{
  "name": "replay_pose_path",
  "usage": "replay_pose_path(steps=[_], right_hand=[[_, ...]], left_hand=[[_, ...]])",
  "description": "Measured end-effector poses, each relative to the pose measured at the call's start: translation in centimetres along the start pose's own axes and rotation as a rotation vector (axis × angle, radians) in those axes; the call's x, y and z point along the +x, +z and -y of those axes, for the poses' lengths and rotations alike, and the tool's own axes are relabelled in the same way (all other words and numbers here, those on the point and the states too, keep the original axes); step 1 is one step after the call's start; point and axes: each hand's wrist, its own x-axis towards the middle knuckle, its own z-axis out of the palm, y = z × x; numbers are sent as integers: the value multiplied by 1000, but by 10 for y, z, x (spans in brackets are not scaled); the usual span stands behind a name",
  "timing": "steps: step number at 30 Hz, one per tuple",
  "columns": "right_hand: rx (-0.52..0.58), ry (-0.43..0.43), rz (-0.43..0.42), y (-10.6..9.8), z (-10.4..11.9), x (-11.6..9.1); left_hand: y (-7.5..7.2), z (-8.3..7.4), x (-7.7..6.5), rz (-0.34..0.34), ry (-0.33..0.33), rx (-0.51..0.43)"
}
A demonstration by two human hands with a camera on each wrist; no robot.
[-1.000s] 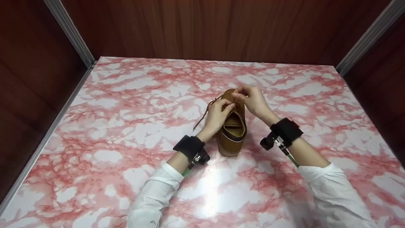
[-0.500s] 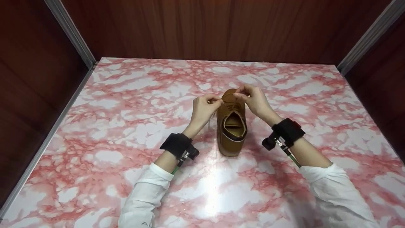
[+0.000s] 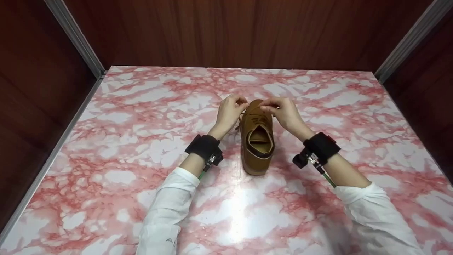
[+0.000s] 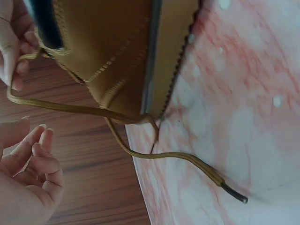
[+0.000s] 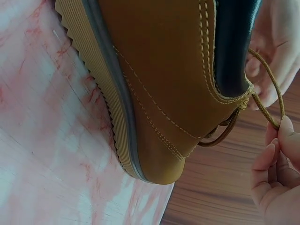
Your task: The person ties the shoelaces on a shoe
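A brown lace-up shoe (image 3: 257, 163) stands on the table with its toe pointing away from me. My right hand (image 3: 285, 112), to the right of the toe, pinches a loop of brown shoelace (image 5: 266, 112) between thumb and fingertip. Left of the toe is my left hand (image 3: 228, 112). In the left wrist view its fingers are loosely bent, near the lace, with nothing held between them. The other lace end (image 4: 206, 169), with a dark tip, hangs down along the shoe's side to the table.
The red-and-white marbled tabletop (image 3: 124, 177) lies under the shoe. A dark wood panel (image 3: 230, 35) stands behind it, with more panels and grey metal edging (image 3: 81, 42) at the sides. Both wrists wear black straps (image 3: 203, 147) with small cameras.
My left hand moves from over the lacing out to the left, then forward beside the toe. The right hand stays almost in place by the toe.
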Motion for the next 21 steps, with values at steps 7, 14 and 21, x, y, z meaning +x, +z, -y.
replay_pose_path(steps=[7,14,21], right_hand=[[-42,-14,-17,0,-3,0],[-48,-10,-19,0,-3,0],[-71,-3,-20,-1,-3,-1]], left_hand=[[12,8,5,143,-33,162],[20,8,6,211,-81,222],[23,11,5,243,-148,277]])
